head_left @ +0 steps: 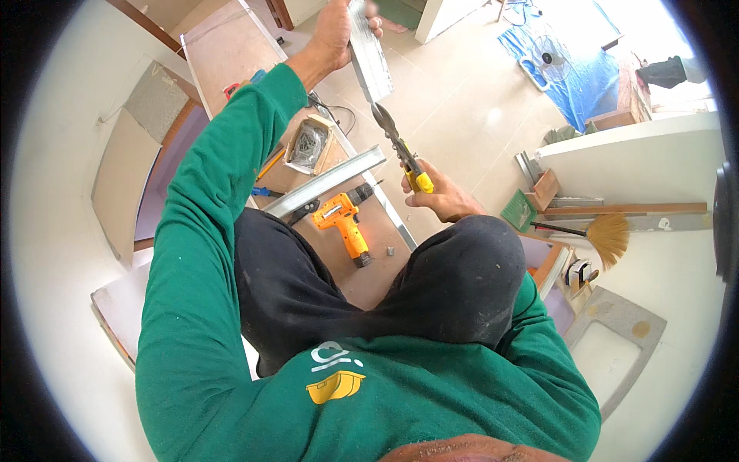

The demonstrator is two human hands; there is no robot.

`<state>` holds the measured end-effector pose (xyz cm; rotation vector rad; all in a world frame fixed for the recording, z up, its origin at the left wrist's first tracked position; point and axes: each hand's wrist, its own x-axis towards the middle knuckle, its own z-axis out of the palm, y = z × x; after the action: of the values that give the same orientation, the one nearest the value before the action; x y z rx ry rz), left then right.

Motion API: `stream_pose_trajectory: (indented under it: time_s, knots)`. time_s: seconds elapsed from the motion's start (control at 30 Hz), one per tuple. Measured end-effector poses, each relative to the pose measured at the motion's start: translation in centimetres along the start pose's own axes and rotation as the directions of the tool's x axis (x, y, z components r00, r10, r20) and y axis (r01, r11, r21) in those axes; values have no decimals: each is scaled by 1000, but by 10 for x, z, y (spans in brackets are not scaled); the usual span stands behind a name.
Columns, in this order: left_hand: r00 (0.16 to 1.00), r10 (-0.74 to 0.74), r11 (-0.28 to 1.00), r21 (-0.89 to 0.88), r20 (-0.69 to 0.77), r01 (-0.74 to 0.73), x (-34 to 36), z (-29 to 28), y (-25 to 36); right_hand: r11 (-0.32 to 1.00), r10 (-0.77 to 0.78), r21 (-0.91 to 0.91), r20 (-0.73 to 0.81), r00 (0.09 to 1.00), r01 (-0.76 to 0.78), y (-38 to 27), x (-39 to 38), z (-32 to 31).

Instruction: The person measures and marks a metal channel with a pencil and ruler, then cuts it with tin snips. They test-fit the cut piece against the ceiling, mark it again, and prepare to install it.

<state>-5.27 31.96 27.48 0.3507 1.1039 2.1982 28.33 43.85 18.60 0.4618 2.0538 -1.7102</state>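
Observation:
My left hand (pixel 339 37) is raised at the top, fingers wrapped round a thin silvery metal channel (pixel 369 58) that hangs down from it. In my right hand (pixel 446 192) is a pair of tin snips (pixel 402 152) with yellow and black handles. The snips' dark jaws point up and meet the lower end of the channel; whether they bite into it I cannot tell. Below, on a plywood board (pixel 369 289) in front of my knees, lie an orange cordless drill (pixel 336 219) and another metal channel (pixel 327 182).
A small box of metal fasteners (pixel 309 146) and a blue-handled tool (pixel 265 192) lie on the board's left. At the far right, a fan (pixel 548 58) stands by a blue tarp (pixel 589 81). A broom (pixel 606 237) and green dustpan (pixel 517 211) are near the right wall.

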Motion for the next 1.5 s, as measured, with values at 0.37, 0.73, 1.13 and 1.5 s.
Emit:
stream_pose_trajectory:
  time_s: [0.37, 0.73, 1.13, 1.5]
  knots:
    - [996, -92, 995, -42, 8, 93, -6, -15, -14, 993, -18, -117, 3, 1000, 18, -14, -4, 3]
    - [995, -101, 995, 1, 18, 101, -15, -6, -22, 977, 10, -214, -18, 1000, -13, -21, -11, 7]
    - [992, -120, 986, 117, 32, 116, -17, 17, -34, 907, -217, -395, -142, 966, 146, 19, -1, 12]
    - [933, -140, 564, 801, 332, -201, -57, 45, -55, 927, -230, -323, -91, 969, 190, 52, 11, 16]
